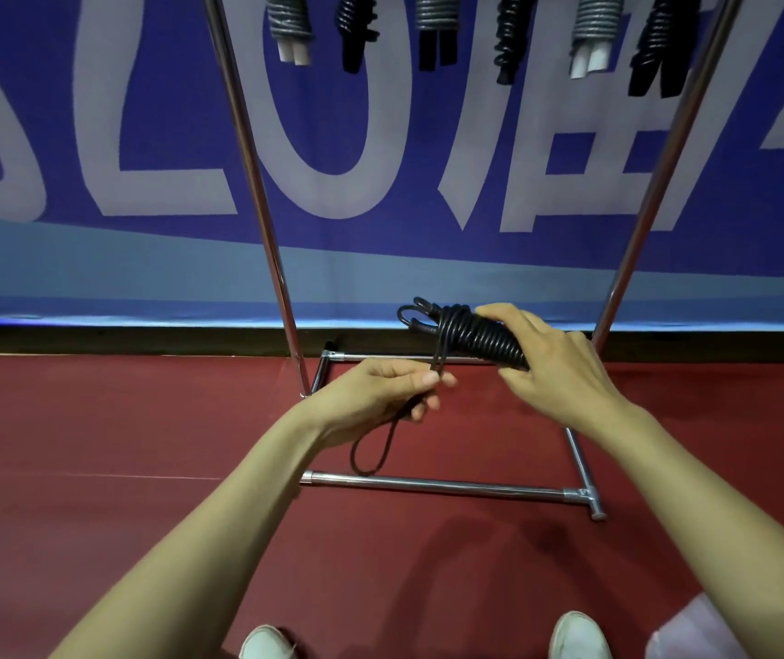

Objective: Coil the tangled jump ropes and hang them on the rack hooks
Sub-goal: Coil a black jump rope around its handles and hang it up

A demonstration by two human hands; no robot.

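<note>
Jump rope [471,335], coiled, lies slanting up-left in the clasping right grip [554,368], its loose tail [438,361] dropping to the pinching left grip [376,397] just below-left.

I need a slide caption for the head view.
The right hand grips a coiled jump rope; the left hand pinches its loose strand by the rack.
</note>
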